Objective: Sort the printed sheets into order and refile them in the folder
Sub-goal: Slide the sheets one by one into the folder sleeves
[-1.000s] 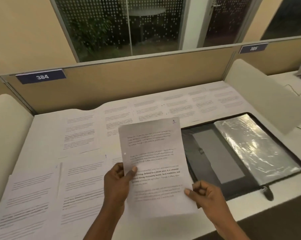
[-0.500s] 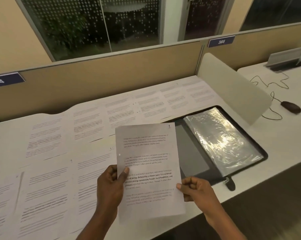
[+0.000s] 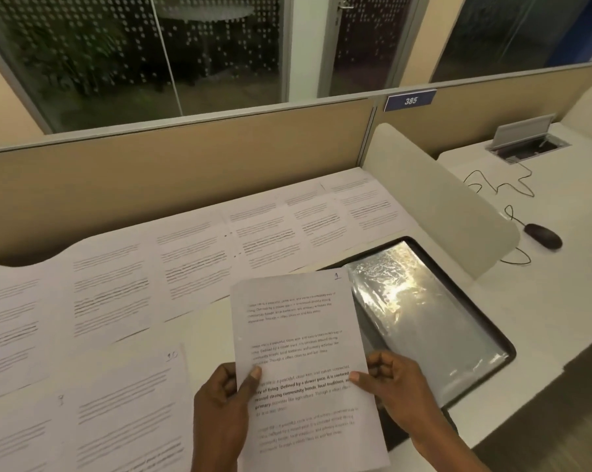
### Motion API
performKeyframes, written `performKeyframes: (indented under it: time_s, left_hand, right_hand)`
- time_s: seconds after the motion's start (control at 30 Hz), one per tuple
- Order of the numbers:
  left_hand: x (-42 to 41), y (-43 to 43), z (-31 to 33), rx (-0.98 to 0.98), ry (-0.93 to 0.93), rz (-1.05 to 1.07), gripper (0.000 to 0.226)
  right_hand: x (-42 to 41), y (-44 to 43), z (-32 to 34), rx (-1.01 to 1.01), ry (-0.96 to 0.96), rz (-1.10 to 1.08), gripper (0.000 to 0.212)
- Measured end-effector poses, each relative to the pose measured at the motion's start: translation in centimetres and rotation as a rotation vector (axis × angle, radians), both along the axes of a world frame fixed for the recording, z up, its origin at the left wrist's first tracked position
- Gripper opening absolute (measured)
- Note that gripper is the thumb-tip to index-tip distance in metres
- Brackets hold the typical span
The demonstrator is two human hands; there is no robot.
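With left hand (image 3: 219,403) and right hand (image 3: 396,386) pinching the sheet numbered 1 (image 3: 298,321), refiling looks begun; next it must slide into the clear sleeve (image 3: 413,318) of the open folder (image 3: 379,251).

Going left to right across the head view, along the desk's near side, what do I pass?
sheet marked 9 → sheet marked 10 → left hand → held sheet → folder → mouse
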State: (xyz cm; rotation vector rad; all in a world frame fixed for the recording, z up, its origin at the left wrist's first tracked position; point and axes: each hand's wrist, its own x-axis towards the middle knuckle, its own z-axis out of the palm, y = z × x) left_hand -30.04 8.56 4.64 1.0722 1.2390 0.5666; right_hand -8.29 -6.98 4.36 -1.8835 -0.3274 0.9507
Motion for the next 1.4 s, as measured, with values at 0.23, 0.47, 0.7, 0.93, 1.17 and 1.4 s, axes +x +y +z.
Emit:
performKeyframes:
  time_s: [0.23,0.47,0.7,0.93,1.17,1.4]
  left_hand:
    - [3.0,1.3,-0.8,-0.009,0.042,-0.017,0.01]
    - [6.8,0.1,-1.5,-0.041,0.111,0.0,0.008]
    - [13.2,-4.7,-2.0,0.018,0.186,0.025,0.009]
    - [19.6,-11.5,-1.0,0.06,0.206,0.12,0.006]
    - [23.2,-15.0,0.9,0.144,0.284,0.142,0.003]
    - [24.4,-14.7,2.0,0.199,0.293,0.072,0.005]
  right_hand:
    - [4.2,1.8,0.3,-0.023,0.057,0.022,0.015]
    - [9.6,2.0,-0.2,-0.033,0.091,0.101,0.024]
    - [17.3,0.6,-0.3,-0.021,0.122,0.282,0.019]
    - [25.8,-1.9,0.6,0.002,0.097,0.399,0.017]
    - [31.7,-1.0,2.7,0.065,-0.009,0.506,0.027]
    - [35.4,3.3,6.0,0.014,-0.132,0.944,0.034]
